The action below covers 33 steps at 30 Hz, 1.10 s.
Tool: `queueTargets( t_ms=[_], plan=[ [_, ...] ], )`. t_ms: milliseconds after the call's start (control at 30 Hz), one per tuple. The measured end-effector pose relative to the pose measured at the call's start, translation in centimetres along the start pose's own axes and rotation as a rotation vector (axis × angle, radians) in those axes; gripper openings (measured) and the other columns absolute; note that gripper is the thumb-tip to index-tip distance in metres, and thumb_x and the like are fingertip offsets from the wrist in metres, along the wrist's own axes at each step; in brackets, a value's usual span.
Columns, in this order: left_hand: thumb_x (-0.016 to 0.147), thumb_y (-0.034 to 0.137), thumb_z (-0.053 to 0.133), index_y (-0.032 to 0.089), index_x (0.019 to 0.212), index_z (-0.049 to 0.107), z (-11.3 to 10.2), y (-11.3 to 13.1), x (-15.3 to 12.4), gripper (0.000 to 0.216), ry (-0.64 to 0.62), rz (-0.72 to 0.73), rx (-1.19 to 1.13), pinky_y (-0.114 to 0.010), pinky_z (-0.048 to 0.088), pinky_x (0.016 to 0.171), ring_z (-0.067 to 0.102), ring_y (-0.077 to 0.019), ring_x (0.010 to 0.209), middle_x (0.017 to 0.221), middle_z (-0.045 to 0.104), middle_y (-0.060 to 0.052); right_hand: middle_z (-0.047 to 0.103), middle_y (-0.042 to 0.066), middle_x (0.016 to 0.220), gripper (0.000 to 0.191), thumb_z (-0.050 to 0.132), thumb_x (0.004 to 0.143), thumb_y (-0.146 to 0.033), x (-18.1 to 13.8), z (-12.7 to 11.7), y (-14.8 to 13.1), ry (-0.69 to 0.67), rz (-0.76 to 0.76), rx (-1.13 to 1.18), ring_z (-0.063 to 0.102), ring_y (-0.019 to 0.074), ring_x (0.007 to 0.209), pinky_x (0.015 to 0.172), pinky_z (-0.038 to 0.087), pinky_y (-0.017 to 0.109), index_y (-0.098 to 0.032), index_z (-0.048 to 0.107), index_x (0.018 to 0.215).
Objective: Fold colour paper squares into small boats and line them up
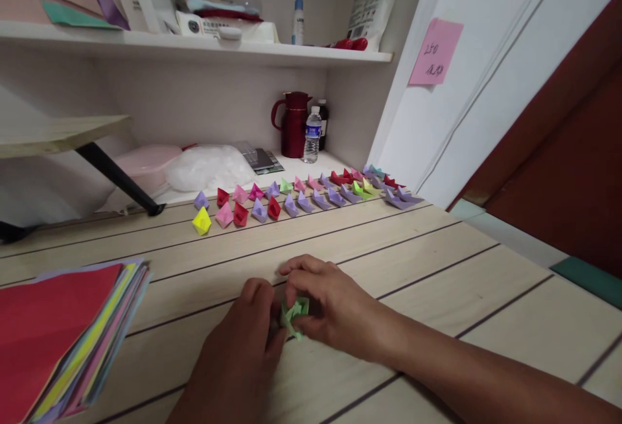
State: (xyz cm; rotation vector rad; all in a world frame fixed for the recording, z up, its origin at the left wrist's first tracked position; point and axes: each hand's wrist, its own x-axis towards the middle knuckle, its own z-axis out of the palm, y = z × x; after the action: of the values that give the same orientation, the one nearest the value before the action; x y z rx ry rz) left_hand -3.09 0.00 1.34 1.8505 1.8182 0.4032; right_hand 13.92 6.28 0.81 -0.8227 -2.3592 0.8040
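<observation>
A small light green piece of folded paper (294, 314) sits low over the table, between my two hands. From its left side, my left hand (247, 327) pinches it with thumb and bent fingers. My right hand (323, 297) curls around it from the right, thumb below and fingers above, gripping its edge. Parts of the paper are covered by my fingers. Beyond my hands, several folded paper boats stand in two rows, among them a yellow boat (201, 222) at the left end and a purple boat (402, 198) toward the right end.
A stack of coloured paper (63, 327) lies at the left on the plank-patterned table (437, 262). Behind the boats stand a dark red jug (293, 127) and a water bottle (312, 136). A filled white plastic bag (208, 168) rests near a small raised shelf (63, 135) with black legs.
</observation>
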Motion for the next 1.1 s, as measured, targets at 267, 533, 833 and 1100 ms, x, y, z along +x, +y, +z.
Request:
queueTargets(
  t_ms=[267, 533, 833, 1100],
  plan=[
    [0.083, 0.019, 0.043, 0.025, 0.091, 0.045, -0.04, 0.15, -0.07, 0.009, 0.011, -0.002, 0.006, -0.03, 0.044, 0.078, 0.054, -0.0162, 0.087, 0.105, 0.051, -0.001, 0.061, 0.003, 0.116, 0.03, 0.07, 0.07, -0.006, 0.25, -0.08, -0.04, -0.028, 0.01, -0.048, 0.058, 0.021, 0.111, 0.093, 0.044, 0.035, -0.026, 0.068, 0.091],
    [0.083, 0.018, 0.042, 0.025, 0.088, 0.046, 0.14, -0.15, 0.01, 0.01, 0.022, 0.041, 0.003, -0.03, 0.04, 0.075, 0.054, -0.0158, 0.089, 0.107, 0.05, -0.001, 0.069, 0.004, 0.112, 0.022, 0.07, 0.073, -0.008, 0.35, -0.05, 0.43, -0.029, -0.005, -0.044, 0.061, 0.0208, 0.111, 0.098, 0.042, 0.036, -0.025, 0.073, 0.088],
    [0.085, 0.017, 0.04, 0.024, 0.083, 0.046, -0.03, 0.33, -0.12, 0.009, 0.002, 0.021, 0.055, -0.029, 0.037, 0.067, 0.052, -0.0143, 0.082, 0.108, 0.048, -0.001, 0.072, 0.002, 0.111, 0.043, 0.055, 0.068, 0.002, 0.39, -0.68, 0.5, -0.087, -0.07, -0.074, 0.061, 0.0183, 0.115, 0.099, 0.043, 0.034, -0.026, 0.074, 0.094],
    [0.083, 0.017, 0.042, 0.023, 0.08, 0.046, 0.07, 0.34, -0.05, 0.008, 0.002, 0.015, 0.054, -0.03, 0.037, 0.069, 0.052, -0.0145, 0.082, 0.106, 0.048, 0.0, 0.073, 0.002, 0.096, 0.023, 0.062, 0.077, -0.004, 0.41, -0.3, 0.39, -0.039, -0.062, -0.145, 0.065, 0.0194, 0.098, 0.09, 0.047, 0.032, -0.024, 0.071, 0.083]
  ],
)
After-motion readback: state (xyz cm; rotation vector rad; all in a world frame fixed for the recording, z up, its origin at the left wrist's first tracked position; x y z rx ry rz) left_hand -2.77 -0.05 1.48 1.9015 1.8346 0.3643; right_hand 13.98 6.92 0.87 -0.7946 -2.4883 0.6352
